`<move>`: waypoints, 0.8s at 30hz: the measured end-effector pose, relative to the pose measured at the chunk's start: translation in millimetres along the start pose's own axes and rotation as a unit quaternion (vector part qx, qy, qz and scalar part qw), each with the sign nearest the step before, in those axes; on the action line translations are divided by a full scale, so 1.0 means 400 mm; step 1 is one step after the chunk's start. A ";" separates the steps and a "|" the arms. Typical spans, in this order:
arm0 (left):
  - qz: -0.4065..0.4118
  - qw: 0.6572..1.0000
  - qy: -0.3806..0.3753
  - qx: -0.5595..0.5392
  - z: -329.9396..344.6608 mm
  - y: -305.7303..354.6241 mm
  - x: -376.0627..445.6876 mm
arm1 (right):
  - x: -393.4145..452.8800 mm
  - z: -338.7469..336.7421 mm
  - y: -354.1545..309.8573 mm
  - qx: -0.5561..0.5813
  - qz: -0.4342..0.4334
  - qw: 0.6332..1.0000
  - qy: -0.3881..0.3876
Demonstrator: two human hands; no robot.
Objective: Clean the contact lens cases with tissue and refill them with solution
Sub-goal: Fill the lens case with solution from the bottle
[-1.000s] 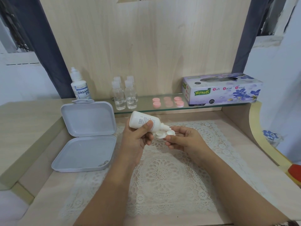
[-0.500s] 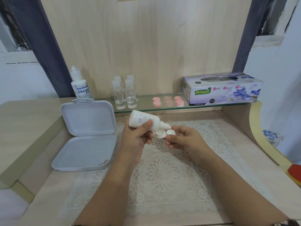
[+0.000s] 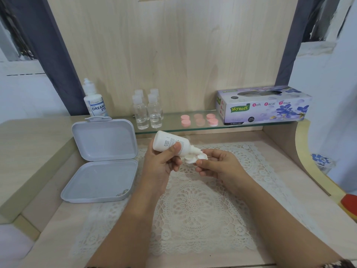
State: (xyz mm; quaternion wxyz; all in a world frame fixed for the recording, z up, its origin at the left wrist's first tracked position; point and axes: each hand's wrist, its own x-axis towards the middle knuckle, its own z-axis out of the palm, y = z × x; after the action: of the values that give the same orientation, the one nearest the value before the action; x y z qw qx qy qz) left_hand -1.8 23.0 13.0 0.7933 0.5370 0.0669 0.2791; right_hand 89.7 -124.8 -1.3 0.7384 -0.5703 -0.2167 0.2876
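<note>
Both forearms reach in over a lace doily (image 3: 193, 206) on the desk (image 3: 270, 171). Left hand (image 3: 160, 165) grips a small white solution bottle (image 3: 170, 145), tipped on its side, nozzle pointing right and down. Right hand (image 3: 218, 165) pinches a white contact lens case (image 3: 195, 158) by its right end, both wells uncapped and facing up. Nozzle tip sits just above the case, about between the two wells; can't tell if any liquid is coming out. Left of the hands: open grey box (image 3: 100, 165), lid propped upright. Further back, glass shelf (image 3: 173, 126) carries four small clear bottles (image 3: 147, 113), pink caps (image 3: 199, 119), tissue box (image 3: 264, 105) at the right. Larger labelled solution bottle (image 3: 94, 101) stands behind the grey box.
</note>
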 end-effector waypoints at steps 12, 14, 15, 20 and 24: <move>0.007 1.000 0.000 -0.002 0.001 0.001 0.000 | 0.000 -0.001 -0.001 -0.004 0.001 1.000 0.001; 0.004 1.000 0.000 -0.003 0.001 0.000 0.001 | 0.000 -0.001 -0.002 -0.005 0.001 1.000 0.002; 0.002 1.000 0.000 -0.003 0.001 -0.001 0.001 | 0.000 0.000 -0.002 -0.005 0.001 1.000 0.003; 0.001 1.000 -0.001 -0.002 0.002 0.003 -0.002 | 0.000 0.000 -0.002 -0.003 0.001 1.000 0.003; 0.003 1.000 -0.004 -0.005 0.000 0.001 -0.001 | -0.001 0.001 -0.003 -0.002 0.001 1.000 0.003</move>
State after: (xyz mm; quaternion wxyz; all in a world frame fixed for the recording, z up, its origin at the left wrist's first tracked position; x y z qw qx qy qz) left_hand -2.3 23.1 13.4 0.7955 0.5342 0.0609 0.2795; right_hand 89.4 -125.0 -0.3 0.7374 -0.5731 -0.2148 0.2859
